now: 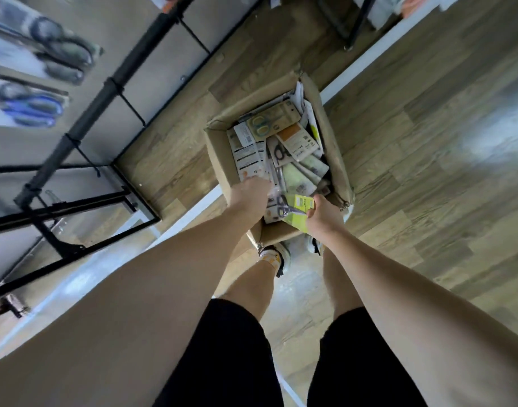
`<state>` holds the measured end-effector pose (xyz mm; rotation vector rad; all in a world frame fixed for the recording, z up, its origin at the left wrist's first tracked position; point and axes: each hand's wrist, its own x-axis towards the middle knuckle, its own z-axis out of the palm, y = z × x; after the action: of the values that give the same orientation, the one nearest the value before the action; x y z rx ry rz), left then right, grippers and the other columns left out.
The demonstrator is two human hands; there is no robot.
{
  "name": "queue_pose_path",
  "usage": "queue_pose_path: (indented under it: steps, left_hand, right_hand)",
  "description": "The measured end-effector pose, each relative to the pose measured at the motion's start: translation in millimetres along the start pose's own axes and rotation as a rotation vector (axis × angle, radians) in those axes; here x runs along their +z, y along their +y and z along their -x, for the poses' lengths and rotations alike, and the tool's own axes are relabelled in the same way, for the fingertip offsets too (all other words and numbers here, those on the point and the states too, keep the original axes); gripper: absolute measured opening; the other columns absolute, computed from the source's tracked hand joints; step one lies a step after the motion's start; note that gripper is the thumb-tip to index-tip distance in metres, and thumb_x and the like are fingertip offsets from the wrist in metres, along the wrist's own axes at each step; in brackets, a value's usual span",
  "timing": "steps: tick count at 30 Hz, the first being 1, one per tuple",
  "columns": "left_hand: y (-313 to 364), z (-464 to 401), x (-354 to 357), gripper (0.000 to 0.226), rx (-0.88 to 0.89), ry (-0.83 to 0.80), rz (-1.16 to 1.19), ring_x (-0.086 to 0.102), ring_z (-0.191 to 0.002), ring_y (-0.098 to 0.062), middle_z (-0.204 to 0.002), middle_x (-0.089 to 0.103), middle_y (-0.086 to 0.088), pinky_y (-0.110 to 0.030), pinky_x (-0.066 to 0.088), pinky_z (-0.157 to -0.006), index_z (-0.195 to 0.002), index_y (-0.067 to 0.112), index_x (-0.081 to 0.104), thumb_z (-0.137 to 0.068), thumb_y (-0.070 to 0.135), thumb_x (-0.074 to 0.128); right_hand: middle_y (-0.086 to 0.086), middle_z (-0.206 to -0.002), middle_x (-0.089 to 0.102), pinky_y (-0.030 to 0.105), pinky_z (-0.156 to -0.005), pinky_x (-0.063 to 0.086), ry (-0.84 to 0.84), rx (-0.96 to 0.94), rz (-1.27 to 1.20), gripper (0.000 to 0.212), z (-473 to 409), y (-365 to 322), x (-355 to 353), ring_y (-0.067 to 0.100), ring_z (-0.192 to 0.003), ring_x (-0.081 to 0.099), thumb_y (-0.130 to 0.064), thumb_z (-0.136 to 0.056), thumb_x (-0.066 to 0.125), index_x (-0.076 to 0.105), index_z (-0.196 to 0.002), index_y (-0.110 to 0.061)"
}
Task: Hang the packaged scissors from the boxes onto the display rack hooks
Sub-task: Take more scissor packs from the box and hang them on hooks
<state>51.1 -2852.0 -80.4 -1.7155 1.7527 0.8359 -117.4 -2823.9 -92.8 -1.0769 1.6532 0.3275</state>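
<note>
Brown cardboard box (219, 148), yellow-green packet (300, 211) with grey-handled scissors, blue-handled scissors (32, 108) on black rack (84, 118), wood-grain brown floor (428, 142), black shorts (222, 356)

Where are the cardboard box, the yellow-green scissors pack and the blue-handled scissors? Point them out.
cardboard box (335, 148), head view, right wall.
yellow-green scissors pack (303, 204), head view, card's upper part.
blue-handled scissors (34, 110), head view, handles.

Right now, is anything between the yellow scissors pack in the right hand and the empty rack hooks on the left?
Nothing visible blocks it. The right hand holds the yellow scissors pack at the cardboard box's near edge. The left hand, reaching into the box, is on the side toward the rack hooks, low down.
</note>
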Motion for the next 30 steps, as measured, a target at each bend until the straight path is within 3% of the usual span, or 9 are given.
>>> queue_pose_path:
  steps: [3,5,7,9,13,16,20,25,30]
  left_hand:
    - [-7,43,-43,0.036,-0.148,-0.006,0.150,0.061,-0.089,-0.024,-0.103,0.065,-0.006,-0.026,0.036,-0.059,-0.102,0.016,0.062,-0.084,-0.008,0.043]
    - [-9,75,-76,0.028,-0.248,0.011,0.286,0.059,-0.077,-0.019,-0.094,0.063,-0.005,-0.024,0.038,-0.051,-0.096,0.014,0.062,-0.084,-0.003,0.044]
    - [-7,109,-114,0.028,-0.258,0.054,0.355,0.062,-0.089,-0.025,-0.103,0.063,-0.012,-0.035,0.054,-0.065,-0.105,0.009,0.064,-0.087,-0.004,0.047]
    - [-9,142,-146,0.028,-0.218,0.116,0.380,0.062,-0.103,-0.032,-0.110,0.062,-0.018,-0.042,0.053,-0.082,-0.111,0.003,0.062,-0.089,-0.007,0.048]
    - [-23,190,-198,0.024,-0.165,0.214,0.392,0.066,-0.096,-0.035,-0.104,0.066,-0.015,-0.043,0.055,-0.075,-0.106,0.003,0.063,-0.093,-0.005,0.044]
    - [-32,228,-238,0.023,-0.123,0.280,0.308,0.065,-0.093,-0.034,-0.106,0.065,-0.013,-0.042,0.052,-0.063,-0.105,0.006,0.064,-0.092,-0.004,0.047]
    - [-48,258,-274,0.028,-0.131,0.391,0.250,0.065,-0.099,-0.032,-0.109,0.067,-0.010,-0.039,0.055,-0.077,-0.111,0.011,0.067,-0.093,0.003,0.047]
    - [-58,272,-309,0.026,-0.131,0.421,0.262,0.065,-0.095,-0.031,-0.110,0.064,-0.013,-0.040,0.055,-0.077,-0.116,0.008,0.058,-0.095,-0.001,0.046]
    - [-48,268,-345,0.034,-0.143,0.490,0.298,0.064,-0.090,-0.032,-0.105,0.063,-0.012,-0.041,0.055,-0.072,-0.114,0.006,0.062,-0.091,-0.009,0.043]
  right_hand:
    - [0.018,-0.113,0.063,0.030,-0.068,0.034,0.035,-0.042,-0.014,0.031,51,-28,-27,0.034,-0.102,0.059,-0.009,-0.102,0.042,0.047,-0.131,-0.003]
    - [0.014,-0.107,0.059,0.031,-0.065,0.036,0.060,-0.073,-0.036,0.033,90,-49,-47,0.030,-0.092,0.059,-0.010,-0.102,0.042,0.045,-0.134,-0.003]
    - [0.009,-0.107,0.058,0.028,-0.053,0.034,0.097,-0.121,-0.044,0.038,127,-72,-68,0.017,-0.076,0.052,-0.011,-0.103,0.041,0.042,-0.140,-0.005]
    - [0.005,-0.105,0.059,0.023,-0.048,0.030,0.137,-0.182,-0.023,0.042,163,-95,-86,0.011,-0.070,0.048,-0.011,-0.104,0.040,0.039,-0.146,-0.010]
    - [0.007,-0.107,0.062,0.031,-0.062,0.044,0.249,-0.309,0.090,0.045,222,-138,-118,0.024,-0.086,0.058,-0.015,-0.105,0.035,0.035,-0.150,-0.014]
    - [0.011,-0.118,0.060,0.031,-0.058,0.043,0.305,-0.389,0.154,0.044,254,-167,-137,0.023,-0.084,0.057,-0.018,-0.107,0.032,0.034,-0.150,-0.017]
    - [0.018,-0.112,0.062,0.048,-0.078,0.055,0.348,-0.448,0.212,0.034,288,-206,-162,0.035,-0.096,0.062,-0.017,-0.107,0.033,0.040,-0.141,-0.014]
    - [0.015,-0.103,0.064,0.039,-0.067,0.050,0.483,-0.531,0.250,0.023,303,-243,-189,0.032,-0.089,0.063,-0.009,-0.103,0.039,0.047,-0.124,-0.011]
    - [0.012,-0.096,0.066,0.041,-0.071,0.052,0.578,-0.617,0.336,0.013,306,-267,-223,0.032,-0.089,0.064,-0.012,-0.102,0.041,0.052,-0.108,-0.013]
